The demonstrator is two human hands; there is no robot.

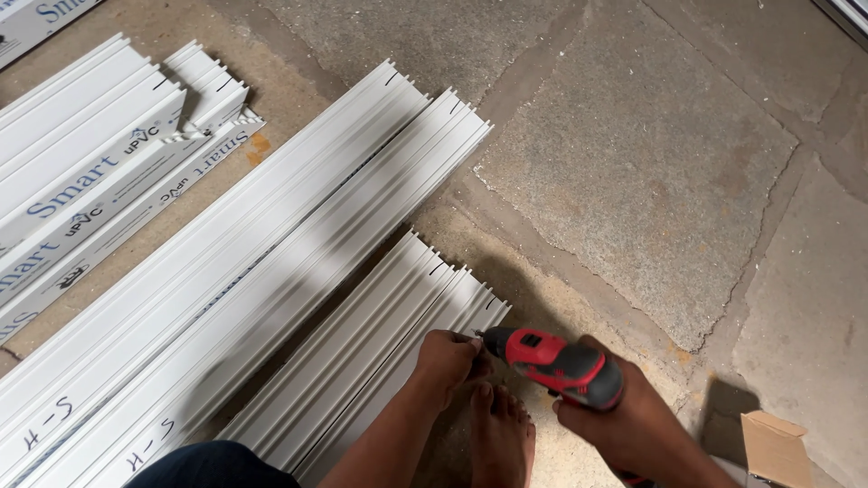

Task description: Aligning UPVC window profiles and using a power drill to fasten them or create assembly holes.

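1. The white profile lay on the stone floor in the head view, its cut end pointing away from me, just beside a longer pair of white profiles.
2. My left hand was clenched at the profile's near corner, fingertips pinching at the drill tip; I could not tell whether a screw sat between them.
3. My right hand was wrapped around the handle of the red drill, its nose pointing left at that corner.
4. My bare foot rested close beneath the drill, so I judged the tool wanted a square, steady line and light pressure to avoid slipping off the edge.
5. A cardboard scrap lay well apart at the right.
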